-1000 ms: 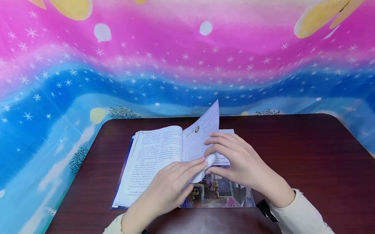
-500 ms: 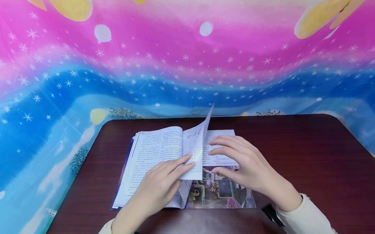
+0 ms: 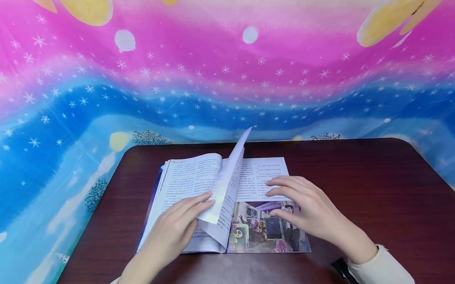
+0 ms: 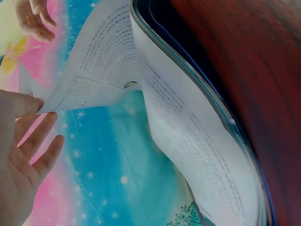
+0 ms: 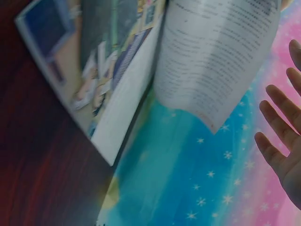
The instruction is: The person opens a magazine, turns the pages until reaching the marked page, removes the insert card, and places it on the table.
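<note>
An open book (image 3: 192, 173) lies on the table, its left side thick with printed pages. One page (image 3: 226, 186) stands up from the middle, its free edge bent leftward. My left hand (image 3: 172, 225) pinches that page's near corner between thumb and fingers, as the left wrist view shows at the page corner (image 4: 51, 101). Over the right side of the book, my right hand (image 3: 310, 208) hovers with fingers spread and loosely bent, holding nothing. Below it are a text block (image 3: 252, 191) and a colour illustration (image 3: 254, 230). In the right wrist view, my right hand (image 5: 287, 127) is apart from the raised page (image 5: 211, 61).
The dark reddish-brown table (image 3: 385, 186) extends on both sides of the book. Behind it hangs a pink and blue cloth (image 3: 209, 75) with white snowflakes. The book's dark blue cover (image 3: 157, 183) shows along its left edge.
My left hand has moved left and toward me, drawing the page over leftward. My right hand has let go of the page and drawn back to the right. More of the illustration shows.
</note>
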Motion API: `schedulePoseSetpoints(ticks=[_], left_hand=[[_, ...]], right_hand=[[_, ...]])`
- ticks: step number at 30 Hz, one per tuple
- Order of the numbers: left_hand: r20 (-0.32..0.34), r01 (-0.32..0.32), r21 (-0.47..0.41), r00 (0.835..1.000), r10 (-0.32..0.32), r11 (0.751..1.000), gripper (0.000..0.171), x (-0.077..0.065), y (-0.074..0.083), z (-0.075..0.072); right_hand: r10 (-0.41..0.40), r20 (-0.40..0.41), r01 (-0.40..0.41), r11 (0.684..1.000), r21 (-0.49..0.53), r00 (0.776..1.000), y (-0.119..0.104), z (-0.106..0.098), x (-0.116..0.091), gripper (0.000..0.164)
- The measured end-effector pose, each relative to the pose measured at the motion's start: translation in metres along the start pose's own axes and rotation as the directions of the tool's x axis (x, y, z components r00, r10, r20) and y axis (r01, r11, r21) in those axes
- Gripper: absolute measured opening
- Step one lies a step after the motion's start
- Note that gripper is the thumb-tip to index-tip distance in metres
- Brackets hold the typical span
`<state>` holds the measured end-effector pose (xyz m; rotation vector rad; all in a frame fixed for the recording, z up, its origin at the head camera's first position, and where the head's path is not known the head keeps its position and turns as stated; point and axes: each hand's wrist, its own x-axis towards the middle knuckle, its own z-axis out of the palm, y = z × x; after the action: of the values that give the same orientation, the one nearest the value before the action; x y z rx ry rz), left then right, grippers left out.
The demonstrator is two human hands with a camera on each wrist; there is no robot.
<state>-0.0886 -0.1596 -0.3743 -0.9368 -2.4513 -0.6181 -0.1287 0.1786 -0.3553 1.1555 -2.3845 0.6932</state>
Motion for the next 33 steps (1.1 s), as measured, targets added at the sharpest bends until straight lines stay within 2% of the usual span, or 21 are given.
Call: schedulePoseSetpoints(ticks=[4, 9, 14, 19, 27, 33], left_hand=[[0.016, 0.019, 0.026, 1.000, -0.020, 0.999, 0.056, -0.008, -0.005, -0.001], [0.028, 0.037, 0.062, 0.999, -0.039, 0.997, 0.056, -0.022, -0.012, -0.004], [0.045, 0.083, 0.089, 0.995, -0.087, 0.993, 0.060, -0.034, -0.018, -0.008], [0.063, 0.116, 0.112, 0.990, -0.123, 0.987, 0.059, -0.043, -0.021, -0.010], [0.084, 0.136, 0.148, 0.985, -0.150, 0.980, 0.058, -0.058, -0.027, -0.013], [0.094, 0.194, 0.156, 0.973, -0.210, 0.969, 0.067, -0.064, -0.032, -0.016]], right_hand=[[0.021, 0.022, -0.021, 1.000, -0.019, 1.000, 0.005, -0.001, -0.009, 0.044], [0.025, 0.033, -0.023, 0.998, -0.053, 0.999, 0.011, -0.001, -0.019, 0.031], [0.019, 0.039, -0.016, 0.998, -0.064, 0.999, 0.014, -0.001, -0.027, 0.038], [0.044, 0.083, -0.037, 0.997, -0.075, 0.996, 0.017, 0.000, -0.034, 0.038], [0.101, 0.163, -0.084, 0.991, -0.107, 0.981, 0.025, 0.003, -0.046, 0.042], [0.161, 0.235, -0.129, 0.981, -0.147, 0.958, 0.027, 0.001, -0.055, 0.043]])
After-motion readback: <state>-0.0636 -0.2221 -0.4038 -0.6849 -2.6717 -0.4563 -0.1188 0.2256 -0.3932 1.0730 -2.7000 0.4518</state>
